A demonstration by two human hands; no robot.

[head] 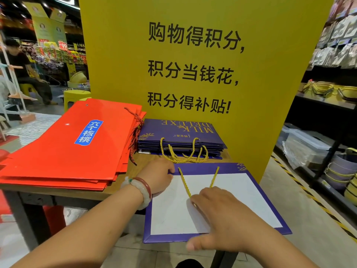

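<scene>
A flat purple paper bag [251,194] with a white inner panel and yellow rope handles lies at the table's near right corner, jutting over the edge. My left hand [157,176] holds its top left corner, fingers curled at the purple border. My right hand [218,215] rests on the white panel, with its fingers at the yellow rope handle [184,182] and its thumb off the bag's near edge. Behind it lies a stack of folded purple bags [179,134] with yellow handles.
A tall stack of flat red bags [73,147] fills the left of the wooden table [133,167]. A yellow sign board [193,64] stands behind. Shelves with bowls [340,167] line the right. A person [25,70] sits far left near yellow stools [76,96].
</scene>
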